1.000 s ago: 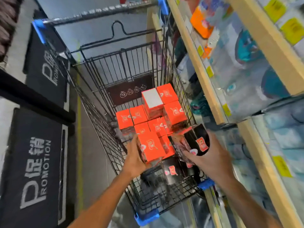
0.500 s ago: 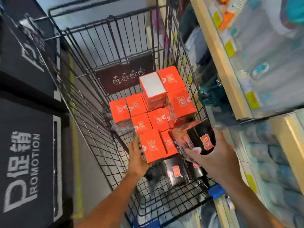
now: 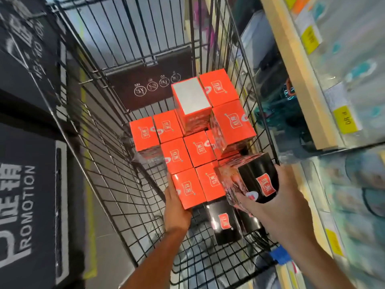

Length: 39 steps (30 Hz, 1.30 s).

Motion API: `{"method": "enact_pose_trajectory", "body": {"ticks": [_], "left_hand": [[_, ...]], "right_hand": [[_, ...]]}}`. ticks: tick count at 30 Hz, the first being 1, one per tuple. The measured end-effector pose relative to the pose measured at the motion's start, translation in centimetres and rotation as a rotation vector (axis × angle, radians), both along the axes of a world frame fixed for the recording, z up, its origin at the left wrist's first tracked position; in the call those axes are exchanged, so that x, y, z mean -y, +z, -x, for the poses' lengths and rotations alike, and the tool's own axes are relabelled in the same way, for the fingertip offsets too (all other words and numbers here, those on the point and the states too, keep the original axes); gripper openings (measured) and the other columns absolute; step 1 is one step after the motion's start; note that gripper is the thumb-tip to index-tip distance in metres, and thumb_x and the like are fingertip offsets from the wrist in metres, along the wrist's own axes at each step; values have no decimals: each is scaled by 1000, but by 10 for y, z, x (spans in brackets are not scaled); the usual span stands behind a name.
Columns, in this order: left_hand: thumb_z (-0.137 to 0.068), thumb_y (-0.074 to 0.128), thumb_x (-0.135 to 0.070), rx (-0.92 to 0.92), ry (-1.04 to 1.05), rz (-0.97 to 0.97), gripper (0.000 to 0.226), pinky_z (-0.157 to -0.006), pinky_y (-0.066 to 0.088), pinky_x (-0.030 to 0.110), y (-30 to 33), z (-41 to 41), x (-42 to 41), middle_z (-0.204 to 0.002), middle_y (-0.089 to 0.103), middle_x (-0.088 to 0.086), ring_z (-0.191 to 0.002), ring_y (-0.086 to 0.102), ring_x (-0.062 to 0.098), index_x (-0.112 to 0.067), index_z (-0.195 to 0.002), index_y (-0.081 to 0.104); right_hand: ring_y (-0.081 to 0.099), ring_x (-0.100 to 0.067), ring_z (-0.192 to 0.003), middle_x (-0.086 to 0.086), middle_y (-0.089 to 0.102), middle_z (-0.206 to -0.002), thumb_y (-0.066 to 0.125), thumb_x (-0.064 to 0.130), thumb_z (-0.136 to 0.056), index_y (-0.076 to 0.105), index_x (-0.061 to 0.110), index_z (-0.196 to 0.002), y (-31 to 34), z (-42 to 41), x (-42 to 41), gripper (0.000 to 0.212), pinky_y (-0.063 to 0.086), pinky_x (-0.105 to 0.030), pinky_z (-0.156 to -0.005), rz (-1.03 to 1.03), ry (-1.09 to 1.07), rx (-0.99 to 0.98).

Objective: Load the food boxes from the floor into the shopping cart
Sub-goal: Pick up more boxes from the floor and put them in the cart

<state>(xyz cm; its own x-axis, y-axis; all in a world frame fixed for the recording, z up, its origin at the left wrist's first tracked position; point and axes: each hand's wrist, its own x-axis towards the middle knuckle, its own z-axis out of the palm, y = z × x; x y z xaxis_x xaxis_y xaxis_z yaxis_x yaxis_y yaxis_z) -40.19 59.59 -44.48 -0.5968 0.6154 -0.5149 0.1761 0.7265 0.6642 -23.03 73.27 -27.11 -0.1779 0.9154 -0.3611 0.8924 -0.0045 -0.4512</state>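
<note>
2 hands (image 3: pixel 229 205), ~10 orange boxes (image 3: pixel 200 149), 1 cart (image 3: pixel 116 155)

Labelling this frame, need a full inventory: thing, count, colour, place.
shopping cart: one, black wire, centre.
orange boxes: about ten visible, stacked in the cart's far half.
white-topped box: one, orange sides, atop the stack.
black boxes: at least two, on the cart floor, near end.
black box in hand: one, tilted, above the cart.
promotion signs: black, left.
shelves: wood-edged, yellow tags, right.
left hand: holds nearest orange box.
right hand: grips black box.
</note>
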Motion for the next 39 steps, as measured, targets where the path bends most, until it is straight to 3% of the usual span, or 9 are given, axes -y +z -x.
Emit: {"method": "enact_pose_trajectory", "body": {"ticks": [5, 9, 13, 15, 18, 23, 30, 33, 39], "left_hand": [[-58, 94, -13, 13, -125, 26, 152, -84, 50, 29, 18, 20, 2, -150, 26, 2, -118, 46, 9, -43, -156, -20], [-61, 92, -26, -61, -179, -55, 140, -103, 50, 38, 41, 31, 4, -152, 24, 1, -126, 33, 0, -32, -160, -6], [-85, 80, -32, -51, -200, -179, 105, -112, 20, 11, 73, 31, 2, -156, 14, -5, -125, 12, -33, -26, -159, 7], [-89, 73, -33, -30, -207, -236, 97, -119, 14, 22, 85, 33, 1, -158, 7, -14, -140, 3, -21, -41, -155, 3], [-91, 67, -23, -35, -222, -291, 90, -123, 12, 29, 99, 40, -1, -163, 9, -10, -153, 5, 3, -45, -155, 7], [-92, 68, -17, -61, -310, -290, 83, -125, 15, 32, 143, 58, -11, -160, 22, -14, -147, 10, -10, -36, -157, 18], [-92, 65, -35, -252, -617, -273, 75, -121, 29, 42, 260, 106, -40, -153, 42, -3, -142, 34, 14, -24, -157, 27], [-86, 57, -47, -438, -792, -306, 74, -113, 38, 48, 311, 125, -53, -143, 53, 5, -133, 48, 25, -15, -151, 41], [-84, 56, -52, -682, -982, -392, 62, -106, 45, 45, 389, 146, -63, -134, 61, 7, -122, 58, 30, -16, -134, 62]], "right_hand": [[59, -11, -86, 21, 50, -93, 81, 70, -64, 46, 38, -117, 5, 16, -9, 71, 52, -36, -69, -80, -5, -5], [58, -21, -109, 6, 59, -122, 81, 67, -68, 41, 27, -140, -10, 29, -19, 92, 50, -37, -83, -115, -28, 16], [50, -23, -133, 0, 50, -148, 81, 64, -70, 29, 25, -153, -34, 43, -19, 105, 47, -47, -104, -117, -44, -16], [46, -25, -136, -4, 47, -151, 78, 65, -72, 28, 21, -154, -43, 48, -16, 106, 43, -51, -108, -144, -43, 5], [42, -25, -140, -4, 41, -154, 77, 65, -74, 27, 18, -154, -40, 48, -12, 105, 42, -52, -110, -156, -33, -1], [32, -22, -146, -1, 31, -160, 73, 63, -80, 25, 19, -157, -1, 43, -10, 100, 37, -48, -115, -167, 66, -42], [37, -20, -142, 0, 42, -155, 62, 51, -94, 32, 23, -156, 97, 38, -20, 74, 37, -39, -110, -163, 244, -139], [34, -20, -144, 0, 40, -155, 62, 49, -95, 35, 22, -155, 140, 30, -19, 72, 37, -39, -111, -172, 321, -152], [45, -20, -137, 4, 49, -150, 56, 65, -90, 43, 27, -149, 207, 16, -5, 71, 39, -39, -112, -230, 399, -67]]}}
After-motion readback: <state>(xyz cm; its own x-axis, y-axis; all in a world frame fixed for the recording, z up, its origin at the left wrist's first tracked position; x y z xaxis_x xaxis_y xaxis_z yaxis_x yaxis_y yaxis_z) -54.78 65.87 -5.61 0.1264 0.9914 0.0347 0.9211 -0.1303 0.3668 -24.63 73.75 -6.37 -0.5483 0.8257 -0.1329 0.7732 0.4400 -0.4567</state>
